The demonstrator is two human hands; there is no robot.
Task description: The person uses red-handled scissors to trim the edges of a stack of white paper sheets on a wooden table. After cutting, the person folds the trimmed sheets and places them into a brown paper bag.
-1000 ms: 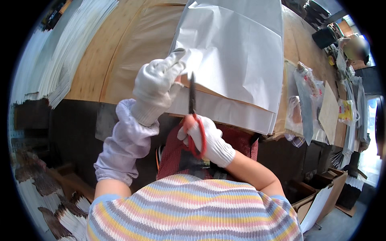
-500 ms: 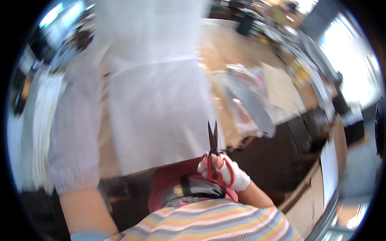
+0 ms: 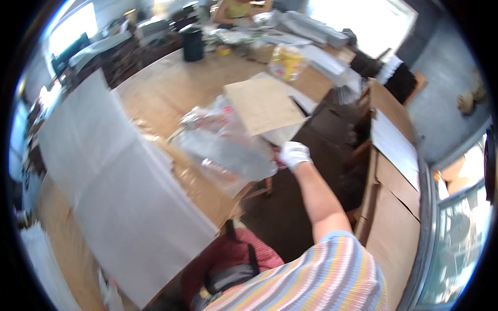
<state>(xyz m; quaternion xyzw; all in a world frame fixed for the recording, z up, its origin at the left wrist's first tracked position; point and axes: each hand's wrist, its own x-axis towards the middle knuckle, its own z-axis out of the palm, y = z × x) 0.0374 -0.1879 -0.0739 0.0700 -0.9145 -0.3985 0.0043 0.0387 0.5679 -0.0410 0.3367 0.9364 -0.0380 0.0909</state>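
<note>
My right hand [image 3: 294, 155], in a white glove with bare fingertips, reaches forward past the near edge of the table. It is closed on scissors; only part of their red handle [image 3: 278, 158] shows beside the glove, and the blades cannot be made out. Just beyond the hand lies a beige board or sheet [image 3: 264, 106] on top of paler sheets. To its left is a clear plastic bag [image 3: 223, 155] with a grey strip in it. A large white sheet [image 3: 129, 207] stretches across the left of the table. My left hand does not show.
Around the table [image 3: 155, 85] are a dark bin [image 3: 192, 44], a yellow-printed packet [image 3: 287, 63] and long grey-white bundles [image 3: 306, 28]. A person [image 3: 241, 10] sits at the far side. Cardboard [image 3: 394, 207] stands along my right, near the window.
The view has swung right. My right hand has moved from near my body out to the table's edge with the scissors. My left arm has gone out of view.
</note>
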